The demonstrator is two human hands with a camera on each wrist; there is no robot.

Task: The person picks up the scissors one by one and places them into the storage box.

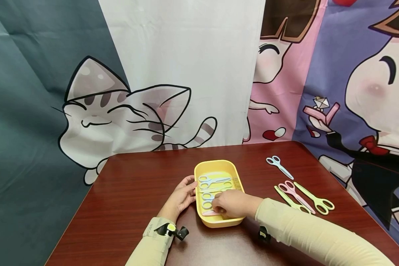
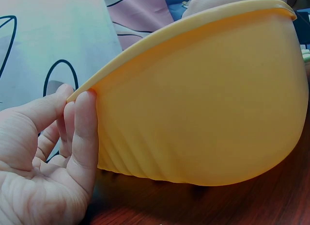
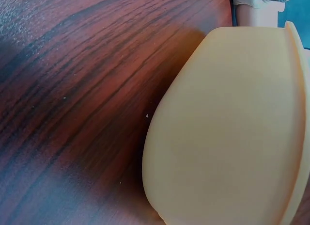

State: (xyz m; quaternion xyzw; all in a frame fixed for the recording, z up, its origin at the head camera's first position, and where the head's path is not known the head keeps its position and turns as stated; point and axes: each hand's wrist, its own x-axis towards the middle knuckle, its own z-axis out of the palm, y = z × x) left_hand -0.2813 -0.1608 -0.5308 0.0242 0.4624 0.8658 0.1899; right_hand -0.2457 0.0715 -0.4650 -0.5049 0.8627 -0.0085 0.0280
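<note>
A yellow plastic basket sits on the table with several small scissors lying inside. My left hand pinches the basket's left rim; in the left wrist view the thumb and fingers meet at that rim. My right hand reaches into the near part of the basket, fingers curled down over pink scissors, whose blade end shows to the left while the rest is hidden under the hand. Beyond it lie blue scissors, partly covered, then green scissors and light blue scissors.
On the table to the right are blue scissors, pink scissors and two green ones, the outer green scissors lying beside the pink pair. The dark red wooden table ends at a cartoon-printed cloth behind.
</note>
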